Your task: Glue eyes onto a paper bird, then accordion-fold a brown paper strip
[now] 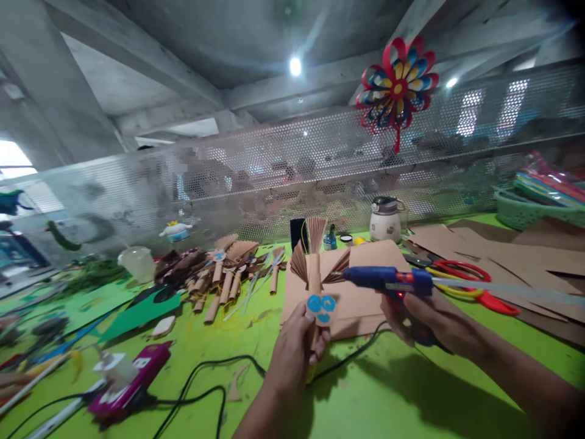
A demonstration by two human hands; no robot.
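Note:
My left hand (299, 344) is closed round the lower end of a brown paper figure (314, 274), a rolled tube with pleated fans at its top and sides. Blue painted spots (321, 305) mark a flat piece on its front. In my right hand (425, 320) is a blue hot glue gun (388, 278) with a red light lit and a long clear glue stick out of its back. Its nozzle points left, close to the right-hand fan; I cannot tell whether they touch. Brown paper sheets (370, 262) lie behind both hands.
Several similar paper figures (226, 277) are heaped at the left. Red-handled scissors (498, 302) and cut cardboard (512, 250) lie right. A lidded cup (384, 219) stands at the back. Black cable (196, 366) crosses the front near a magenta power strip (130, 381). A perforated metal screen (274, 177) borders the table.

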